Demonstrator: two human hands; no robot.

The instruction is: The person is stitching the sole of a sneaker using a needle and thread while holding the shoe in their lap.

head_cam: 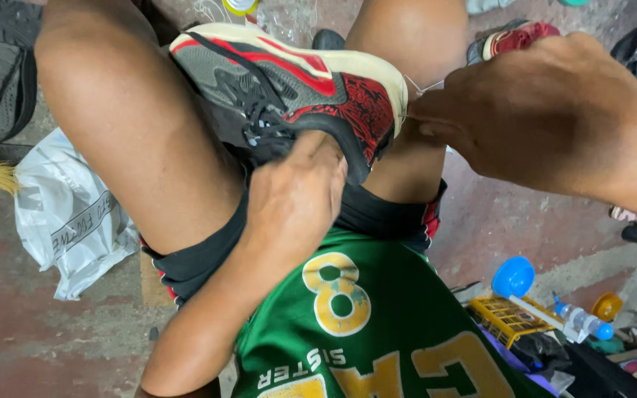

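1. A shoe [289, 88], grey and red with black laces and a cream sole, lies on its side between the person's bare knees, with the sole edge turned up toward the camera. Wedged there, it stays steady without a desk under it.
2. The left hand [293, 203] reaches up from the lap and closes on the shoe's opening near the laces. The fingers go into or behind the upper, so their exact grip is hidden; the hand appears to brace the shoe from below.
3. The right hand [532, 110] is closed in a pinch just beside the toe end of the sole. A thin pale thread [423, 87] runs taut from the sole edge to the fingertips. Whether a needle sits in the pinch cannot be told.
4. Holding the thread tight against the braced shoe looks like the reason the two hands pull in opposite directions.
5. The person sits low over a stained concrete floor [53, 332], wearing a green jersey [363, 324] and black shorts.
6. A white plastic bag [68, 214] lies on the floor by the left thigh.
7. By the right side lie a blue lid [513, 277], a yellow basket [506, 317] and a small clear bottle [582, 321], all well apart from the hands.
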